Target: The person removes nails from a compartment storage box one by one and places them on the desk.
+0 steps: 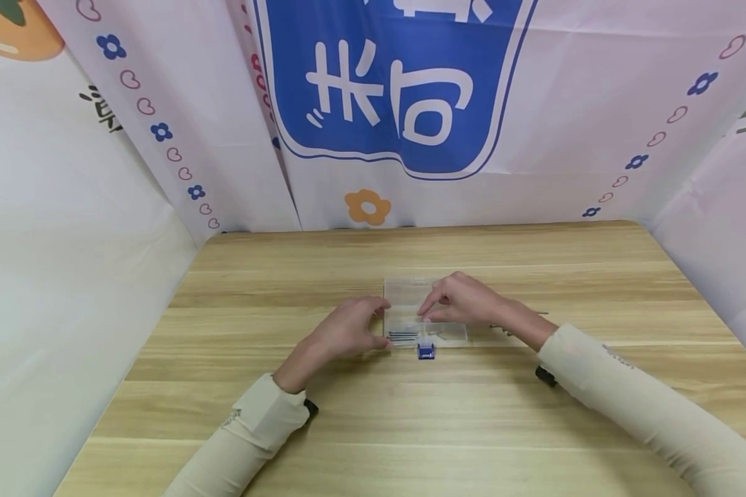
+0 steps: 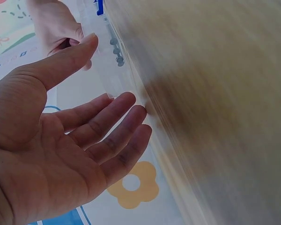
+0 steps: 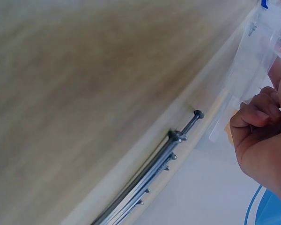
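Note:
A clear plastic compartment box (image 1: 404,297) lies on the table with a blue latch (image 1: 425,352) at its front. Several dark nails (image 1: 403,337) lie in its front left compartment; small metal pieces (image 1: 438,335) are in the one beside it. My left hand (image 1: 348,328) is at the box's left side, thumb and fingers spread around its edge; the left wrist view shows the fingers relaxed. Over the box, my right hand (image 1: 463,298) has bent fingers, with thumb and index tips close together. Whether something is between those tips is hidden.
More long nails and smaller screws (image 3: 171,140) lie on the table right of the box, partly under the right forearm in the head view. The wooden table (image 1: 373,414) meets a printed cloth backdrop (image 1: 503,193) behind, with white cloth at both sides.

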### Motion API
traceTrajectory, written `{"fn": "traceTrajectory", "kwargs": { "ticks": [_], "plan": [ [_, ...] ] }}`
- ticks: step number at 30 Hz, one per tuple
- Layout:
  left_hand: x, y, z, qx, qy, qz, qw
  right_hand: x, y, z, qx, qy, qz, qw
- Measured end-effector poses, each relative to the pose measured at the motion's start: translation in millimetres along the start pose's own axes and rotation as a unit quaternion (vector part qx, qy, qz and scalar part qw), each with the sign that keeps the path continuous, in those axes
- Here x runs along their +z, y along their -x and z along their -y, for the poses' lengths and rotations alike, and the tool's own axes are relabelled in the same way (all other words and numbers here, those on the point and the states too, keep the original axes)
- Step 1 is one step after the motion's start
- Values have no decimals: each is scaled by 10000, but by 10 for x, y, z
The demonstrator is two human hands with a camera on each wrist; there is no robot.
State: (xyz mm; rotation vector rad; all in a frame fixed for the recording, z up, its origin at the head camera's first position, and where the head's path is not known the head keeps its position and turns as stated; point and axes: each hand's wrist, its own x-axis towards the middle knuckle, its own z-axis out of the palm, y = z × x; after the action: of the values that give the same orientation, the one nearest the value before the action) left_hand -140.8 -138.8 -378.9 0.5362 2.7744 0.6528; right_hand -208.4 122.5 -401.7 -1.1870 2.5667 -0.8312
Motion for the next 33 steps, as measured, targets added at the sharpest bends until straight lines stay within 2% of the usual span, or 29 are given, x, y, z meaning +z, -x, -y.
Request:
{"fn": "traceTrajectory", "kwargs": {
  "ticks": [12, 21, 33],
  "plan": [
    [20, -10, 11, -4, -4, 11, 10000, 17, -18, 22, -57, 460, 178, 9988],
    [19, -12, 10, -1, -45, -1, 10000, 19, -18, 38, -180, 741, 109, 9970],
    [3, -5, 7, -12, 33, 18, 10000, 35, -22, 14, -24, 678, 84, 9977]
  ]
}}
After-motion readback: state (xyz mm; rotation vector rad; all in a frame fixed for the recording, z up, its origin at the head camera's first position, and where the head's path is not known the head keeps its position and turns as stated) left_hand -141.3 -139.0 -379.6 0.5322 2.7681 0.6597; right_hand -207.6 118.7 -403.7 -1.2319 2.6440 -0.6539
